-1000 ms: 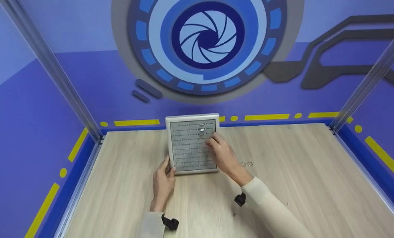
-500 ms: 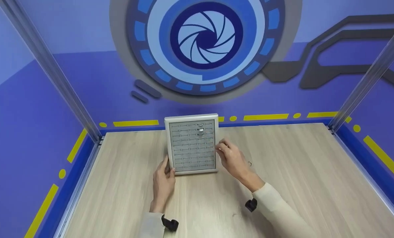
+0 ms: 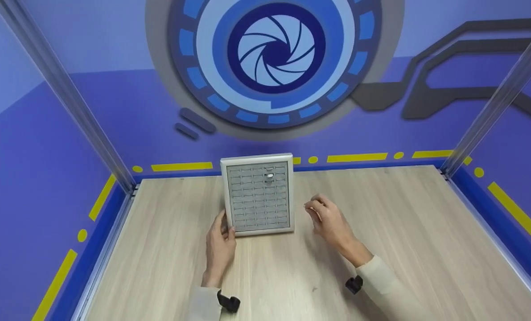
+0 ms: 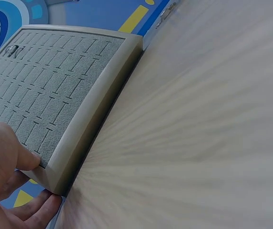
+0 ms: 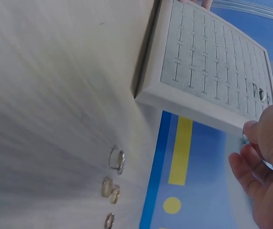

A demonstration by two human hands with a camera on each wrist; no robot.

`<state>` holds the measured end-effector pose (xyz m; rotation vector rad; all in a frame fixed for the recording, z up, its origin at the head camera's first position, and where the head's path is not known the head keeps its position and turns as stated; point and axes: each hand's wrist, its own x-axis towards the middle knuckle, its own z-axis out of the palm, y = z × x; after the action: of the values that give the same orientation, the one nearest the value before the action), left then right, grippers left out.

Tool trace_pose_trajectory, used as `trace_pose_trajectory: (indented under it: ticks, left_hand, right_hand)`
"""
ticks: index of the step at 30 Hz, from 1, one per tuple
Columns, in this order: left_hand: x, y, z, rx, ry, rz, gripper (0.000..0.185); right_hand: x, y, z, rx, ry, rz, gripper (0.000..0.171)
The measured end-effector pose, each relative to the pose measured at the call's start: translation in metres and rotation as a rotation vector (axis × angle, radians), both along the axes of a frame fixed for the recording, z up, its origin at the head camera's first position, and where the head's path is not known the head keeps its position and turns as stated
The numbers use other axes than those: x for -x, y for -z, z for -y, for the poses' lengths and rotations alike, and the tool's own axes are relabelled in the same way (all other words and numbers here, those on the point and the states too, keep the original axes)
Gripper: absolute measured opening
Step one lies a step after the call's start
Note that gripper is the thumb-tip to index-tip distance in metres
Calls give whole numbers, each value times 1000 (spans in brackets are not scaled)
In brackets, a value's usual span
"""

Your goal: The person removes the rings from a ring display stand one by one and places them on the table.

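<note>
A ring display tray (image 3: pixel 258 196) with a pale frame and rows of slits in grey padding stands tilted up on the table. My left hand (image 3: pixel 220 249) grips its lower left corner, thumb on the front and fingers at the edge and behind, as the left wrist view shows. A few silvery rings (image 3: pixel 269 175) sit in slits near the tray's upper right. Right of the tray and apart from it, my right hand (image 3: pixel 334 225) pinches a small shiny ring (image 5: pixel 245 137) between thumb and fingertip, mostly covered by the fingers.
Several loose rings (image 5: pixel 117 161) lie on the wooden table (image 3: pixel 167 249), seen in the right wrist view; in the head view my right hand hides them. A blue patterned wall (image 3: pixel 113 111) rises behind the tray, with metal posts (image 3: pixel 492 102) at the corners.
My right hand has drawn away from the tray's slits, rightward and a little toward me, its fingertips still together. The left hand keeps its grip and the tray stays put.
</note>
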<state>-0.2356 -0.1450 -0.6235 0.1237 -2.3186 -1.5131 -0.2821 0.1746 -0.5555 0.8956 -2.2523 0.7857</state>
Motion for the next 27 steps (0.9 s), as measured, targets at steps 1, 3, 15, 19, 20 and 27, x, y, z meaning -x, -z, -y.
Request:
trace_pose_trajectory:
  ticks: [1, 3, 15, 19, 20, 27]
  left_hand:
    - [0, 0, 0, 0, 1, -1, 62]
    - [0, 1, 0, -2, 7, -6, 62]
    - [0, 3, 0, 2, 4, -2, 62]
    - [1, 3, 0, -3, 9, 1, 63]
    - [1, 3, 0, -3, 10, 1, 63]
    - [1, 3, 0, -1, 7, 7, 62]
  right_hand:
    - [-1, 1, -3, 4, 2, 6, 11]
    - [-3, 5, -8, 7, 12, 12, 16]
    - [-9, 26, -40, 15, 47, 55, 21]
    - [-12, 31, -50, 15, 63, 82, 18]
    - [-12, 32, -52, 12, 69, 85, 18]
    - [-17, 41, -64, -46, 138, 152, 16]
